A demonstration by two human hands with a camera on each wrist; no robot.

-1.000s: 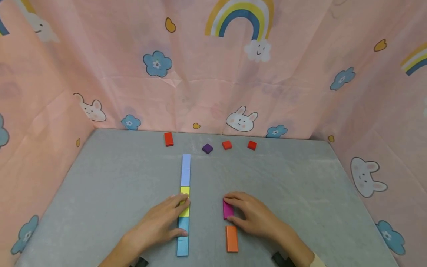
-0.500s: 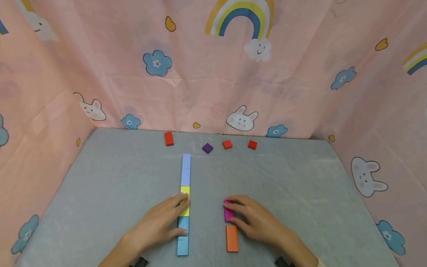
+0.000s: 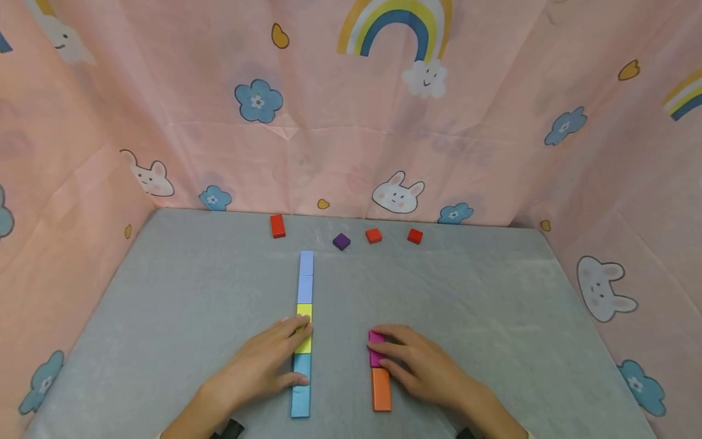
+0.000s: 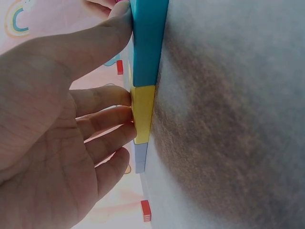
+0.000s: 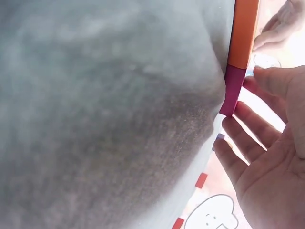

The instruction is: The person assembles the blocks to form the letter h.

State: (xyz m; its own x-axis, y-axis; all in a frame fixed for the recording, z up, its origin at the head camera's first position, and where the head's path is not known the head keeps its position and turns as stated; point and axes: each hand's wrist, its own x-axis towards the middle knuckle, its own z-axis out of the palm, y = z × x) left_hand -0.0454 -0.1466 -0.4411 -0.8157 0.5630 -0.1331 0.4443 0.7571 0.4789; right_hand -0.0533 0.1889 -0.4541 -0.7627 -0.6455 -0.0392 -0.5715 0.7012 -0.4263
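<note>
The left hand (image 3: 263, 363), fingers relaxed and clasping nothing, touches a row of blocks (image 3: 303, 347) on the gray counter (image 3: 181, 292), thumb at the light blue section (image 3: 300, 403), fingertips at the farther yellow section (image 4: 143, 114). Right of it, a magenta block (image 5: 233, 88) meets an orange block's (image 3: 381, 390) far end; the right hand's (image 3: 425, 369) loosely spread fingers touch the magenta one without closing around it.

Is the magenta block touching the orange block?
Touching: the right wrist view shows the magenta block meeting the orange block end to end, with no gap.
</note>
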